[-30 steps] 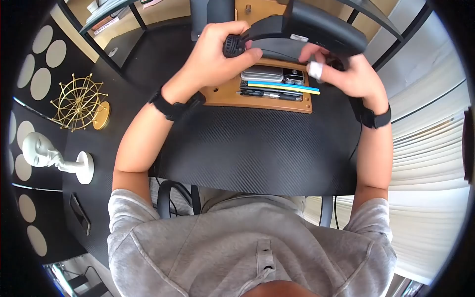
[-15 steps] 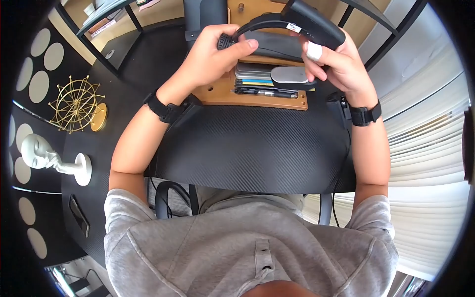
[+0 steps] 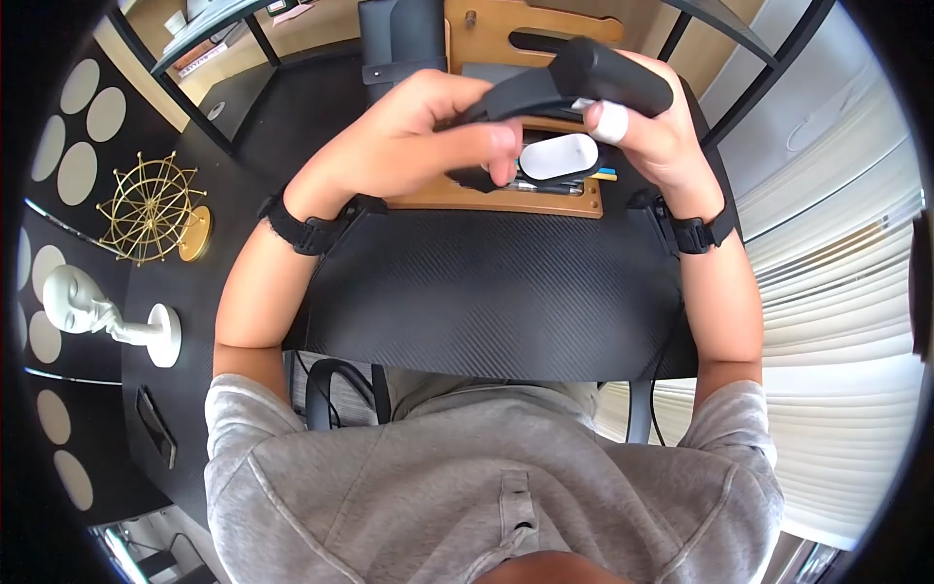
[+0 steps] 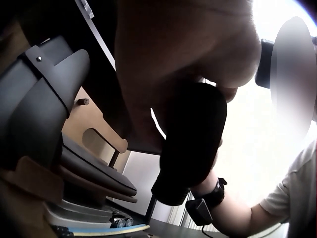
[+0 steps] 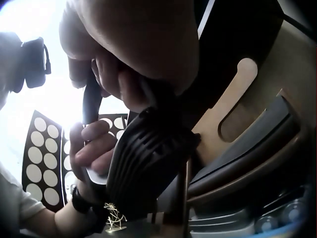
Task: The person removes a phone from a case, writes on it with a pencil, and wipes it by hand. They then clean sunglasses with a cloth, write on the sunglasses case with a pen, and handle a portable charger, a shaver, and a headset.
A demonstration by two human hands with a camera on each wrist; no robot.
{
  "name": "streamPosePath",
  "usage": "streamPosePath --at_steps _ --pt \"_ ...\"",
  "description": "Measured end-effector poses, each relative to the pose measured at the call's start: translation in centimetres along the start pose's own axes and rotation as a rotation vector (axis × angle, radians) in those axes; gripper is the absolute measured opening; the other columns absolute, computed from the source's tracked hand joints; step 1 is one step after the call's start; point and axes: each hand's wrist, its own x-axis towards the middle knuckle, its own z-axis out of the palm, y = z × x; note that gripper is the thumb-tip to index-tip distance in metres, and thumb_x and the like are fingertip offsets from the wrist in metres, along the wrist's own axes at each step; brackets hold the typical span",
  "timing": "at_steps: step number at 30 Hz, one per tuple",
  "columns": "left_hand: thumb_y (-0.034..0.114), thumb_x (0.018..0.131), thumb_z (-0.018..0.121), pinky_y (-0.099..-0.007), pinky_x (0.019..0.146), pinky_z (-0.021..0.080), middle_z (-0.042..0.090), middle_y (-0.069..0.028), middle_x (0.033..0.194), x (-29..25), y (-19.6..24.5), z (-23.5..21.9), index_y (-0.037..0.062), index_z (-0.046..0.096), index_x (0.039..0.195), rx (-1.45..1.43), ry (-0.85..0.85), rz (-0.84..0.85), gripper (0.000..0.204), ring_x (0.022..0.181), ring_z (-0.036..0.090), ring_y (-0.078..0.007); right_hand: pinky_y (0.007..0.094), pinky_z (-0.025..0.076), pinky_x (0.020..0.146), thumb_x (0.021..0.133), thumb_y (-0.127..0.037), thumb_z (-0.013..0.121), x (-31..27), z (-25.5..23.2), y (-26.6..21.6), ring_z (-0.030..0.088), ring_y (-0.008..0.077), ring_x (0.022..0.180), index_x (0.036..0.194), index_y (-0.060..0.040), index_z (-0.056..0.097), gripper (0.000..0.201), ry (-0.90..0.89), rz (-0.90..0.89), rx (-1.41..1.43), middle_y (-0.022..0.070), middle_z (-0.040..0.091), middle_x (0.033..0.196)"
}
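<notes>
Both hands hold a black curved headband device above the desk. My left hand (image 3: 418, 136) grips its left end, thumb toward the body and the other fingers mostly hidden behind. My right hand (image 3: 654, 136), with white tape on its thumb, grips the thick black block (image 3: 623, 80) at the right end. Between the hands, a pale oval pad (image 3: 559, 156) faces up on the device. In the left wrist view the device's rounded end (image 4: 193, 139) is a dark silhouette under the left hand. A ribbed black part (image 5: 148, 153) shows below the right hand in the right wrist view.
Beneath the device is a wooden desk organizer (image 3: 506, 201) with pens. A dark pouch (image 3: 404, 47) stands behind it. On the left are a gold wheel ornament (image 3: 154, 209), a white head figurine (image 3: 78, 297) and a phone (image 3: 158, 424). Black shelf frames rise at the back.
The device has turned and come nearer the body, so its pale oval pad now faces up between the hands. My left hand has shifted toward the right and lower.
</notes>
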Motion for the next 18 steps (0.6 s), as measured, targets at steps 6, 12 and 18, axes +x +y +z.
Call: streamPosePath --at_steps 6,12,18 --pt "0.026 0.097 0.071 -0.0305 0.076 0.054 0.073 -0.0114 0.09 0.2 0.4 -0.5 -0.003 0.07 0.104 0.406 -0.12 0.121 0.029 0.08 0.07 -0.0194 0.0307 0.05 0.069 0.069 0.002 0.082 0.7 -1.1 -1.4 0.061 0.0175 0.074 0.085 -0.0017 0.07 0.021 -0.11 -0.287 -0.597 0.0048 0.067 0.078" --pt "0.031 0.084 0.083 -0.0399 0.111 0.043 0.062 -0.0176 0.139 0.8 -0.5 -0.2 0.0005 0.061 0.133 0.465 0.139 0.26 0.062 0.131 0.058 -0.0293 0.0388 0.054 0.08 0.06 -0.01 0.086 1.3 0.9 -3.7 0.065 0.0311 0.099 0.082 -0.0099 0.075 0.025 -0.28 -0.628 -0.824 0.0026 0.074 0.098" --pt "0.019 0.078 0.086 -0.0394 0.084 0.053 0.066 -0.0117 0.102 0.9 -0.7 1.2 -0.0002 0.064 0.117 0.438 0.115 0.168 0.049 0.096 0.066 -0.0311 0.0432 0.054 0.082 0.061 -0.019 0.078 1.1 3.2 -3.4 0.064 0.032 0.103 0.078 -0.0116 0.072 0.02 -0.278 -0.745 -0.812 0.0014 0.075 0.108"
